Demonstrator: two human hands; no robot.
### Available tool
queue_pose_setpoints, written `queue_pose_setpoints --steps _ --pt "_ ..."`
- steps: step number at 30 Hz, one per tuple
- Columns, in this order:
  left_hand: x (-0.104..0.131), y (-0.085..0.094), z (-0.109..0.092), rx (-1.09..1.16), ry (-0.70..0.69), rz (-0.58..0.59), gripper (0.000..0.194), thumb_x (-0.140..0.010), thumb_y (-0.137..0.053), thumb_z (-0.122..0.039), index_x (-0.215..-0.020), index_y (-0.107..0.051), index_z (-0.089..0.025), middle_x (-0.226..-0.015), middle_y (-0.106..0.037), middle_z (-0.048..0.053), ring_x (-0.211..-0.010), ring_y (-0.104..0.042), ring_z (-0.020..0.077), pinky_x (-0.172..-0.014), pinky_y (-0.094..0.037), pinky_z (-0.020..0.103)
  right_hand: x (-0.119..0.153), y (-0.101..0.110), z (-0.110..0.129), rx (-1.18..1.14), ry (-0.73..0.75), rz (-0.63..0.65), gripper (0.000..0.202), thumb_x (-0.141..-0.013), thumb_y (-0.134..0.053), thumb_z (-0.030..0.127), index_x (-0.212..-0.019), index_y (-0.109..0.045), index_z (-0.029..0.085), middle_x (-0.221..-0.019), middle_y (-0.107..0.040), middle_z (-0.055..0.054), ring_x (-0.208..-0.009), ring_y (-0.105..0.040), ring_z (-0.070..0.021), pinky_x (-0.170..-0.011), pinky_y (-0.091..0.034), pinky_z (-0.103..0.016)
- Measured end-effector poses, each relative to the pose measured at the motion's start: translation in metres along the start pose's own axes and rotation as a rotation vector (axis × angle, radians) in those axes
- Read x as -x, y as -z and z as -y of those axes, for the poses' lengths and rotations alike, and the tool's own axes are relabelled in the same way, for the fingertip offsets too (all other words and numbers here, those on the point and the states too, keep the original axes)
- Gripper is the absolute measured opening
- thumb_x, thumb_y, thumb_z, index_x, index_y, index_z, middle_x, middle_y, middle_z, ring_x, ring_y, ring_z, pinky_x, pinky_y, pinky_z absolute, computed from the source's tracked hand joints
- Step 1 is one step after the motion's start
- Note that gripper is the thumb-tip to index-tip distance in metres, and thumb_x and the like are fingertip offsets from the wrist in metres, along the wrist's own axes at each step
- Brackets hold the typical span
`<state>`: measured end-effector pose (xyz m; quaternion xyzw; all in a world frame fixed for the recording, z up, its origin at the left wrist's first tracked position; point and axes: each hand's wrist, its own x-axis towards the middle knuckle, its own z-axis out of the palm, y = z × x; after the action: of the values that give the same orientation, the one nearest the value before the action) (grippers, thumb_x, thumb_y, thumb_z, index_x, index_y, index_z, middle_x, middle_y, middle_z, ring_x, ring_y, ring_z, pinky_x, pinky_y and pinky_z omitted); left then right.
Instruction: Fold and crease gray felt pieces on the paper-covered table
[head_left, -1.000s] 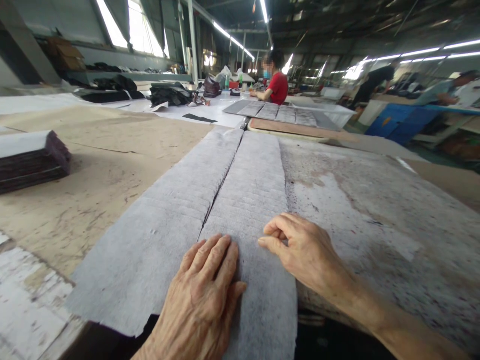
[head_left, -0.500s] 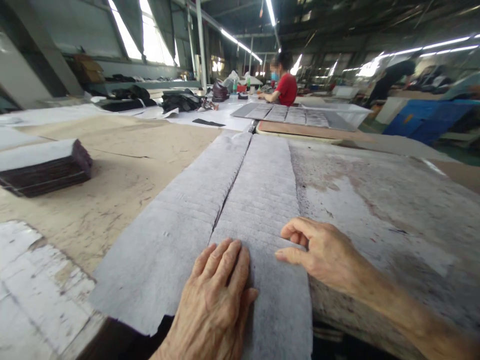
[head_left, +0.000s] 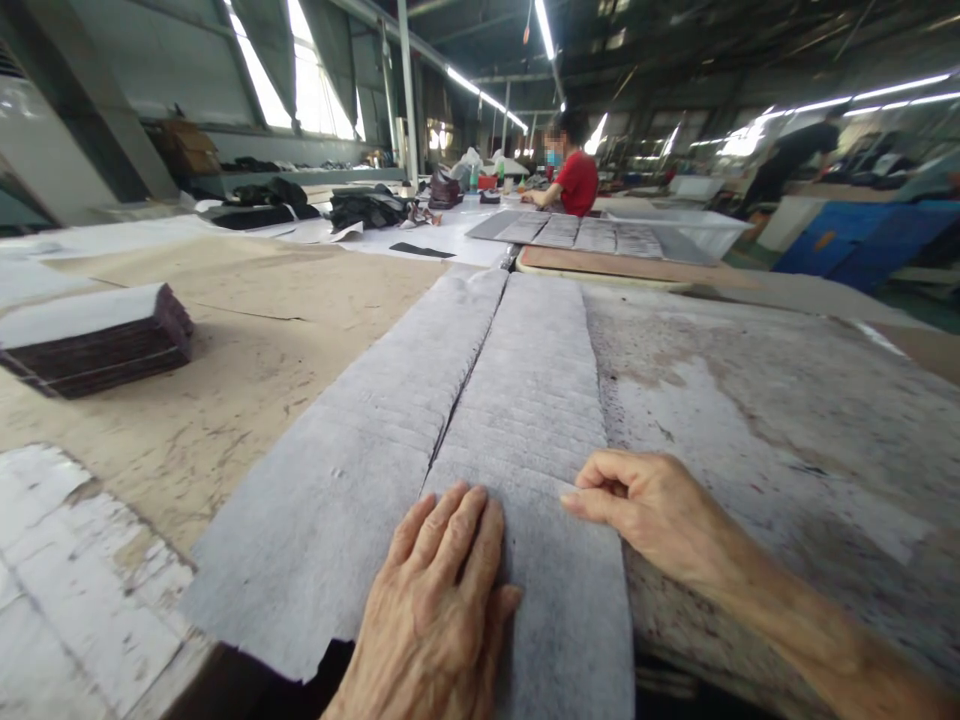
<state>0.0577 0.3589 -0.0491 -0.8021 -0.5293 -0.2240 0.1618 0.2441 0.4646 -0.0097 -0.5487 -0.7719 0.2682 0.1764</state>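
Note:
Two rows of overlapping grey fabric-like sheets run away from me, a dark gap between them. My left hand [head_left: 442, 590] lies flat on the near end of the right row [head_left: 532, 400], palm down, with its fingers stretched forward near the gap. At that row's right edge, my right hand [head_left: 645, 500] has thumb and forefinger pinched together on the edge of the near sheet. The left row [head_left: 315, 500] spreads out to the left of my left hand, its near edge hanging over the table's front.
A stack of dark pieces with a pale top [head_left: 97, 330] sits on brown paper at left. Farther back are black cloth pieces [head_left: 364, 207], a grey board with sheets [head_left: 577, 235], a white bin [head_left: 697, 230], blue containers [head_left: 847, 240] and a person in red [head_left: 577, 182].
My right hand's thumb and forefinger have closed together at the sheet's edge. My left hand stays flat on the sheet. The whole view has shifted slightly.

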Motion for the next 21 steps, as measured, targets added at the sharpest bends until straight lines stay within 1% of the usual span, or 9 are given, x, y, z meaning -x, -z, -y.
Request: queue_pose_setpoints --steps 3,7,15,19,21 --pt "0.0014 -0.0014 0.0016 -0.023 -0.020 -0.012 0.044 -0.084 -0.047 -0.027 -0.122 -0.049 -0.007 -0.124 -0.054 0.013 -0.116 -0.047 0.0274 -0.091 -0.048 0.043 -0.0002 0.0002 0.0006 -0.022 -0.043 0.006 0.022 -0.065 -0.059 0.032 -0.049 -0.051 0.019 -0.044 -0.041 0.005 -0.045 -0.036 -0.0093 -0.045 -0.028 -0.023" --pt "0.0015 -0.0030 0.0039 -0.067 -0.053 0.003 0.045 -0.084 -0.047 -0.028 -0.123 -0.048 -0.008 -0.127 -0.052 0.012 -0.118 -0.046 0.0266 -0.091 -0.047 0.042 -0.0001 0.0001 0.0014 -0.037 -0.052 0.009 0.023 -0.065 -0.060 0.031 -0.049 -0.050 0.019 -0.043 -0.041 0.005 -0.045 -0.036 -0.0087 -0.044 -0.027 -0.022" --pt "0.0017 -0.0029 0.0045 -0.102 -0.060 0.017 0.044 -0.085 -0.046 -0.031 -0.123 -0.048 -0.008 -0.125 -0.054 0.012 -0.115 -0.048 0.0254 -0.088 -0.048 0.039 0.0005 -0.0005 0.0039 -0.027 -0.091 0.022 0.023 -0.067 -0.061 0.028 -0.050 -0.049 0.018 -0.045 -0.042 0.005 -0.046 -0.037 -0.0082 -0.045 -0.028 -0.022" --pt "-0.0007 0.0016 0.0054 -0.037 -0.051 0.028 0.042 -0.085 -0.046 -0.028 -0.122 -0.048 -0.009 -0.123 -0.055 0.012 -0.113 -0.048 0.0259 -0.087 -0.047 0.040 0.0002 -0.0013 0.0032 -0.020 -0.072 0.007 0.022 -0.066 -0.062 0.028 -0.050 -0.051 0.018 -0.045 -0.044 0.005 -0.046 -0.039 -0.0083 -0.046 -0.029 -0.021" --pt "-0.0058 0.0041 0.0094 0.047 -0.041 0.037 0.034 -0.085 -0.045 -0.024 -0.116 -0.051 -0.012 -0.118 -0.058 0.010 -0.109 -0.050 0.0246 -0.083 -0.047 0.039 0.0002 -0.0017 0.0032 -0.014 -0.067 -0.001 0.021 -0.066 -0.062 0.027 -0.050 -0.052 0.018 -0.044 -0.044 0.005 -0.046 -0.039 -0.0083 -0.045 -0.029 -0.021"
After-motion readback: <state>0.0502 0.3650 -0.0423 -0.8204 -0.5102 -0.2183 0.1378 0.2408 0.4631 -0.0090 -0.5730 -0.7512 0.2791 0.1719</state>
